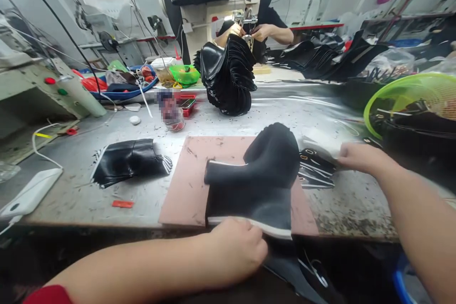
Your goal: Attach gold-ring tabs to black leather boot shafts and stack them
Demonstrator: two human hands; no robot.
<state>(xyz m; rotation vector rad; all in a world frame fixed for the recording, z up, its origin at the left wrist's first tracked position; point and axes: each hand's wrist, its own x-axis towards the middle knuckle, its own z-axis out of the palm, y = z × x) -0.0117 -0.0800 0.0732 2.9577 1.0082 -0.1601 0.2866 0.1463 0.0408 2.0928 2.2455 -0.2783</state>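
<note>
My left hand [237,247] is closed on the near edge of a black leather piece [251,204], which has a white strip along that edge. The piece lies over a pink board [185,194], and more black material hangs below the table edge. A folded part of black leather with a rounded end rests on top. To the right, my right hand [359,157] has its fingers pinched together beside a pile of black pieces with white edges [317,171]. A blurred whitish patch lies by its fingertips, and what they hold cannot be made out.
A stack of black leather pieces [130,161] lies left, near an orange-red strip [123,204] and white power bank [33,192]. A tall black bundle [230,76] stands behind the board. Across the table, a person's hands [261,32] work at a sewing machine. A green basket [374,99] stands right.
</note>
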